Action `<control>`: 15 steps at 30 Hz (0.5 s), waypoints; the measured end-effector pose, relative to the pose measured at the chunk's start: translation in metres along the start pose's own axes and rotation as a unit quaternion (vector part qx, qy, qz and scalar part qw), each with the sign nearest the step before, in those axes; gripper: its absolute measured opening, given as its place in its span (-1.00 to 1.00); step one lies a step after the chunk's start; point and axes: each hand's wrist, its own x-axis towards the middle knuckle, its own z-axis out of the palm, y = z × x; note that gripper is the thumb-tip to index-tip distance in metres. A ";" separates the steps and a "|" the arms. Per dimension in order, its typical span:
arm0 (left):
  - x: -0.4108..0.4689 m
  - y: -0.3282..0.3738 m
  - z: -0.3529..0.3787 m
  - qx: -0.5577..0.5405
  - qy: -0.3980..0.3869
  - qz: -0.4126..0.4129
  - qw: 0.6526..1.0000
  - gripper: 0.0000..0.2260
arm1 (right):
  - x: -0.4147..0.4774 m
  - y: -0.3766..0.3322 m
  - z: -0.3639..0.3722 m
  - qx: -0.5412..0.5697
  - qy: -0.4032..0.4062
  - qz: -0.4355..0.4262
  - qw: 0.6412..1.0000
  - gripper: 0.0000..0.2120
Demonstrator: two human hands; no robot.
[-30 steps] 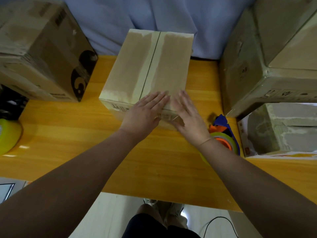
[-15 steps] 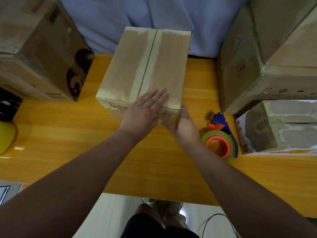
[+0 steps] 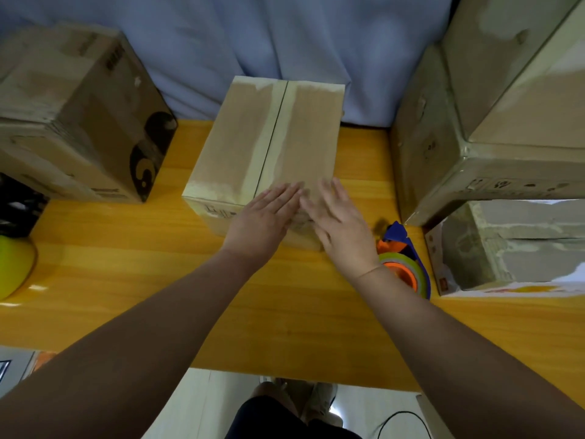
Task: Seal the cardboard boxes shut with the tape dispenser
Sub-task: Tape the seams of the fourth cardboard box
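Head view, box: the cardboard box (image 3: 269, 147) stands mid-desk (image 3: 126, 280), flaps closed.
Hands: left hand (image 3: 259, 223) and right hand (image 3: 342, 223) lie flat on its near top edge, fingers straight, slightly spread.
Handling: probably stiff and light; hold it by the side walls.
Hidden: the right hand is blurred; the wrist partly covers the tape dispenser (image 3: 402, 261).

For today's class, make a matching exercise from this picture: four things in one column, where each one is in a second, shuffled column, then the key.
Things
1. tape dispenser
2. box with black print
3. left hand
4. yellow-green object

Places
a. far left edge of the picture
b. flat on the near end of the middle box
c. on the table, beside the right hand
d. back left of the table

Pairs: 1-c, 2-d, 3-b, 4-a
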 end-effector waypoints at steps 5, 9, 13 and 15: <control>-0.008 -0.014 -0.009 0.047 -0.028 0.044 0.998 -0.44 | 0.001 0.015 -0.005 -0.017 -0.046 -0.081 0.996 -0.56; -0.034 -0.058 -0.028 0.048 -0.065 -0.023 0.996 -0.30 | 0.003 0.010 -0.011 -0.006 -0.037 -0.072 0.997 -0.56; -0.061 -0.115 -0.046 0.035 -0.128 -0.094 0.987 -0.31 | 0.002 0.004 -0.012 0.016 -0.061 -0.035 0.997 -0.63; -0.066 -0.125 -0.050 0.024 -0.168 -0.082 0.982 -0.37 | -0.001 0.003 -0.013 0.026 -0.075 -0.019 0.997 -0.67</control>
